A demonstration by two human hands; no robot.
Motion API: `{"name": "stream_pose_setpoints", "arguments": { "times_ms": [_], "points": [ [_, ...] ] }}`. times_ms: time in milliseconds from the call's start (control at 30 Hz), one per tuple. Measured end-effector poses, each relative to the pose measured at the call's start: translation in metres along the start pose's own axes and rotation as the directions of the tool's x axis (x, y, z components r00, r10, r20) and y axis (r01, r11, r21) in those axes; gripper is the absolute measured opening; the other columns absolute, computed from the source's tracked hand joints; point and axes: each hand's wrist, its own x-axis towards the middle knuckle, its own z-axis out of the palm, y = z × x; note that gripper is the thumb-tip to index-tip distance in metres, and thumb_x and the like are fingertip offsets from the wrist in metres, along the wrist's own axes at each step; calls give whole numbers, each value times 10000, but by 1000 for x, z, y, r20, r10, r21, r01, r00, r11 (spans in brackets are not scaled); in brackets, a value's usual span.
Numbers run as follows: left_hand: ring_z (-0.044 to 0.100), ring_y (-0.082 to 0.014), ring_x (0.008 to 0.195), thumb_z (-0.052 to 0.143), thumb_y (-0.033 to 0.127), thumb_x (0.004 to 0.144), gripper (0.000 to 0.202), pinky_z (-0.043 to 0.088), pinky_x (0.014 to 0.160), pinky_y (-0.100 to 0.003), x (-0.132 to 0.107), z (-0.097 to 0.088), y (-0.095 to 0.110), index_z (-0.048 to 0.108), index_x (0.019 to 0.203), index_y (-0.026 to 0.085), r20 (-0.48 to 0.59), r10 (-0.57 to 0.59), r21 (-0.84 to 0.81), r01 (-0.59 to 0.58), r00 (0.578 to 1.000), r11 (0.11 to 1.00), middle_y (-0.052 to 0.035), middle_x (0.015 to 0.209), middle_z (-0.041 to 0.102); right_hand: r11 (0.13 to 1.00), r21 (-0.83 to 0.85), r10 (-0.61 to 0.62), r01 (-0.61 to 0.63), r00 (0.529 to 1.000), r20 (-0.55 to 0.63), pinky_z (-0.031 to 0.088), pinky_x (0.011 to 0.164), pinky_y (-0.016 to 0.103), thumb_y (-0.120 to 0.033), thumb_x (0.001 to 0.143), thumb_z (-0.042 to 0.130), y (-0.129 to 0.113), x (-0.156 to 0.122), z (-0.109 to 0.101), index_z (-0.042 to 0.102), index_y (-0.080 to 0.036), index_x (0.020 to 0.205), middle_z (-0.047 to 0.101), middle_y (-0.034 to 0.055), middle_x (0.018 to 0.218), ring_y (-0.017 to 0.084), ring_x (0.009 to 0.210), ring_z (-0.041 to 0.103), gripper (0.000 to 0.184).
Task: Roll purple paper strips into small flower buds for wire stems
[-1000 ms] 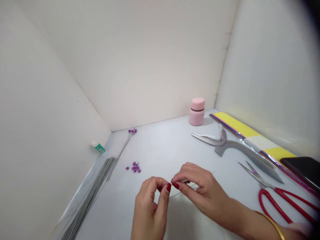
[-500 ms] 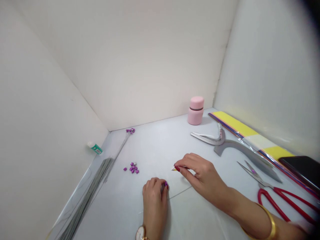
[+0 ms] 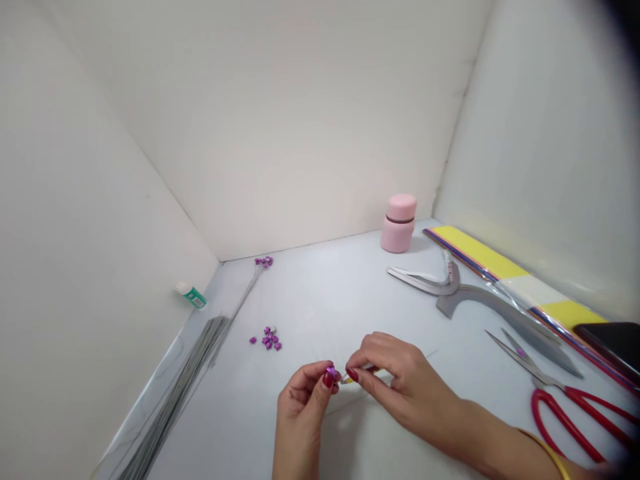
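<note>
Yellow-tipped stem (image 3: 361, 369), right hand (image 3: 400, 380), tip leftward

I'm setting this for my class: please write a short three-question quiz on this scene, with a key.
1. What colour is the small piece at the fingertips of the left hand?
2. True or false: the red-handled scissors lie nearer the right hand than the left hand.
3. Which stands upright? A. the scissors B. the pink jar C. the loose purple pieces

Key: 1. purple; 2. true; 3. B
</note>
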Motion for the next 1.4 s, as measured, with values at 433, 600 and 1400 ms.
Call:
{"name": "stream_pose_setpoints", "arguments": {
  "times_ms": [433, 600, 1400],
  "points": [
    [640, -137, 722, 687, 275, 692, 119, 505, 685, -189, -6, -3, 6, 701, 769, 186, 82, 133, 183, -146, 988, 972, -25, 749, 719, 998, 25, 49, -49, 999, -14, 376, 585, 229, -167, 800, 548, -3, 1, 4, 629, -185, 738, 596, -5, 655, 120, 651, 524, 103],
    [629, -134, 714, 658, 234, 722, 72, 510, 668, -193, -4, -6, 4, 696, 772, 198, 153, 227, 228, -258, 962, 939, -21, 745, 692, 998, 37, 60, -60, 998, 6, 382, 600, 234, -174, 810, 537, -4, 0, 5, 636, -185, 753, 606, 1, 671, 125, 661, 531, 115],
    [615, -159, 727, 589, 211, 778, 111, 482, 660, -227, -8, -1, 1, 693, 812, 226, 185, 395, 291, -434, 900, 852, -30, 760, 666, 993, 23, 112, -113, 993, 18, 382, 602, 231, -169, 811, 531, 0, 0, 9, 609, -188, 724, 599, -3, 669, 125, 659, 531, 119]
  ]
}}
